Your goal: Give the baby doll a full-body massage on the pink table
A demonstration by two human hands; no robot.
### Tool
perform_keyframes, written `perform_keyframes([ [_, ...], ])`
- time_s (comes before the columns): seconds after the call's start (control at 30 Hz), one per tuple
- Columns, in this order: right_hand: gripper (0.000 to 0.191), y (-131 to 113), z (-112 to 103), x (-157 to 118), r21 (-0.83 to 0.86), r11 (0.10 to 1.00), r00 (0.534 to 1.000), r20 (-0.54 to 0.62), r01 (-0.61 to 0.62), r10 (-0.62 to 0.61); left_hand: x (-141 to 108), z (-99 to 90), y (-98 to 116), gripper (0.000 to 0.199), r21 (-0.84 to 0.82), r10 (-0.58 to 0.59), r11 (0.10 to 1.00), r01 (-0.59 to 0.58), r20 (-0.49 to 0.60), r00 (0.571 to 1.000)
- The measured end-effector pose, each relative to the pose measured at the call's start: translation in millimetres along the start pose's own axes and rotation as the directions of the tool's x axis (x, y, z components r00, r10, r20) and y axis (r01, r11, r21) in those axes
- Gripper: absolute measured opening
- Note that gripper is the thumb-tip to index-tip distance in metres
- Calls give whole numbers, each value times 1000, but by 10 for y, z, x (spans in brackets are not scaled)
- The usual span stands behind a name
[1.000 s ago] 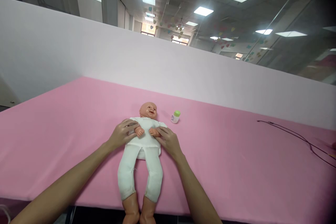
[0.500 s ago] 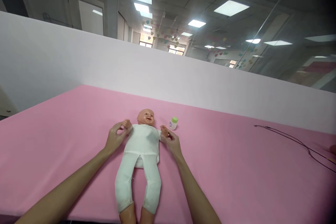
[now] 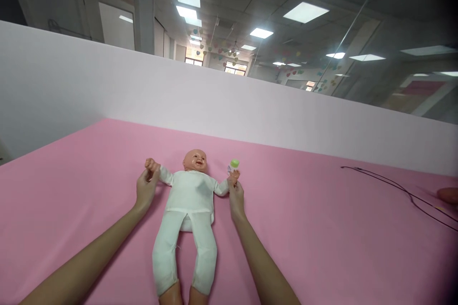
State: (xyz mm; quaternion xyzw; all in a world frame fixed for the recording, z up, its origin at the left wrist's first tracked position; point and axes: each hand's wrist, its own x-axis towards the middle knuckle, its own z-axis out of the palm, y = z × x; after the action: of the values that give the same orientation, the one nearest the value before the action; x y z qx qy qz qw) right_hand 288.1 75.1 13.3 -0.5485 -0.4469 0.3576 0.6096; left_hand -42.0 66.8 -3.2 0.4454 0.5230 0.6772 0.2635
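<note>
A baby doll [image 3: 191, 193] in a white top and white trousers lies on its back on the pink table cover [image 3: 300, 219]. My left hand [image 3: 146, 189] pinches the doll's hand at the left, and that arm is stretched out sideways. At the other side, my right hand [image 3: 236, 198] is closed on the doll's other hand, whose fingers show above mine. Just behind that doll hand stands a small white bottle [image 3: 234, 166] with a green cap, partly hidden by it. The doll's feet run off the bottom of the view.
A thin black cord [image 3: 390, 183] lies at the right of the table. Near the right edge is a brownish object [image 3: 448, 195], cut off by the frame. A white partition [image 3: 232, 102] topped with glass runs along the back.
Both my hands have moved outward with the doll's hands, so its arms are spread wider. The right doll hand now covers part of the bottle. The view has shifted slightly.
</note>
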Motion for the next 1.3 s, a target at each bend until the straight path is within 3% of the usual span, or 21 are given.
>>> perform_keyframes([
  [0.03, 58, 24, -23, 35, -1, 999, 999, -36, -36, 36, 34, -22, -23, 47, -16, -38, 999, 38, -29, 999],
  [0.1, 58, 3, -61, 71, 23, 999, 1000, 7, -27, 26, 71, -52, -34, 47, -17, -56, 998, 56, -26, 998],
  [0.2, 54, -164, -85, 22, 46, 993, 962, 249, 107, -115, 39, -43, 30, 40, 37, 62, 997, -65, 69, 996],
  [0.27, 49, -290, -84, -61, 0, 980, 875, 451, 197, -176, -14, -20, 93, 30, 104, 222, 964, -244, 186, 957],
  [0.3, 44, -339, -81, -107, -41, 967, 815, 548, 251, -188, -39, -11, 122, 26, 127, 312, 925, -357, 279, 908],
  [0.4, 29, -408, -66, -220, -138, 897, 660, 724, 420, -198, -88, 2, 179, 23, 90, 500, 763, -640, 546, 673],
  [0.43, 27, -409, -58, -242, -149, 883, 639, 743, 445, -197, -96, 3, 187, 25, 69, 524, 728, -682, 585, 618],
  [0.47, 27, -400, -49, -255, -146, 884, 640, 743, 445, -199, -102, 5, 188, 26, 62, 532, 715, -697, 599, 599],
  [0.5, 28, -385, -37, -257, -133, 897, 653, 731, 421, -198, -108, 8, 184, 25, 70, 523, 725, -685, 591, 614],
  [0.57, 36, -329, -11, -234, -76, 945, 717, 671, 317, -187, -119, 20, 161, 25, 113, 460, 795, -596, 528, 714],
  [0.63, 45, -239, 13, -179, 7, 981, 828, 536, 194, -168, -117, 33, 121, 30, 145, 351, 888, -437, 401, 846],
  [0.7, 52, -123, 22, -103, 70, 992, 935, 333, 104, -122, -88, 32, 71, 37, 122, 219, 959, -257, 259, 941],
  [0.73, 56, -66, 19, -63, 77, 995, 970, 226, 70, -86, -62, 23, 46, 40, 94, 155, 980, -177, 203, 967],
  [0.8, 61, 21, -2, 9, 58, 998, 996, 81, 16, -20, 4, -6, 5, 46, 35, 50, 998, -54, 113, 992],
  [0.9, 60, 13, -41, 49, 81, 997, 995, 97, 13, -21, 76, -44, -6, 48, -13, -11, 1000, 12, 45, 999],
  [0.97, 56, -86, -58, 11, 121, 991, 970, 227, 64, -90, 74, -42, 24, 44, -10, 34, 999, -33, 79, 996],
  [1.03, 49, -218, -66, -69, 97, 988, 893, 423, 124, -154, 34, -17, 67, 35, 20, 146, 988, -153, 205, 968],
  [1.13, 39, -376, -67, -204, -16, 972, 712, 683, 234, -160, -46, 29, 114, 25, 45, 312, 924, -380, 486, 816],
  [1.2, 39, -416, -61, -258, -58, 959, 654, 743, 279, -145, -83, 53, 122, 27, 38, 353, 888, -459, 582, 732],
  [1.23, 39, -412, -55, -267, -59, 958, 651, 745, 281, -145, -94, 63, 120, 28, 41, 356, 884, -466, 587, 727],
  [1.3, 43, -360, -36, -245, -36, 970, 675, 725, 239, -139, -101, 82, 105, 29, 61, 328, 903, -425, 543, 773],
])
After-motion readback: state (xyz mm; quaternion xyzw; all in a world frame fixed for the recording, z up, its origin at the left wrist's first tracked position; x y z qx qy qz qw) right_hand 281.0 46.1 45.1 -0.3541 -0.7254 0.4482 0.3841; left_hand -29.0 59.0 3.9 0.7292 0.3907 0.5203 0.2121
